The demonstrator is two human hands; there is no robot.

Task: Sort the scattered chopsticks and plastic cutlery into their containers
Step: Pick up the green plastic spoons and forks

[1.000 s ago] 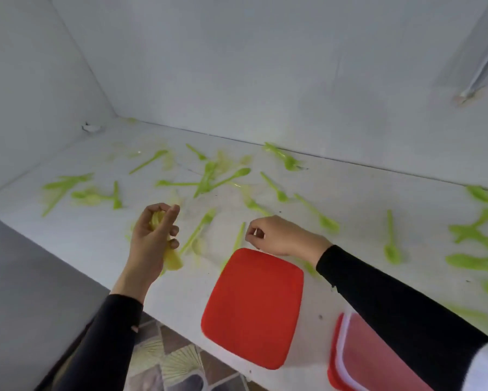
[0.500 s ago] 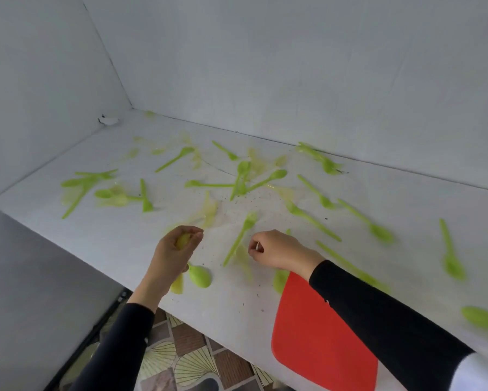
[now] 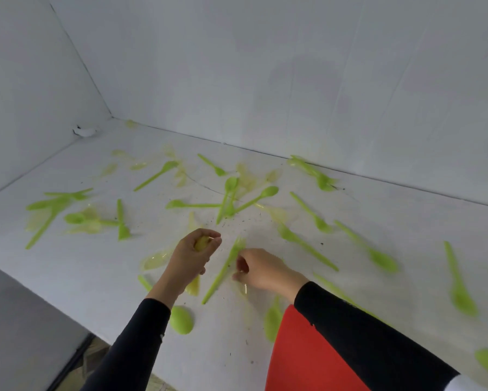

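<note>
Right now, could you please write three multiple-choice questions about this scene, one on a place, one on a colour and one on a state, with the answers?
1. Where is the red lid?
A. far left corner
B. near edge, by the right sleeve
C. against the back wall

2. What colour is the fork beside the right hand?
A. red
B. black
C. green

3. What does the left hand do?
A. grips yellow cutlery
B. lies flat and open
C. holds the lid

Answers: B, the lid lies nearest the camera; C, the fork is bright green; A, fingers curl round a yellow piece.
</note>
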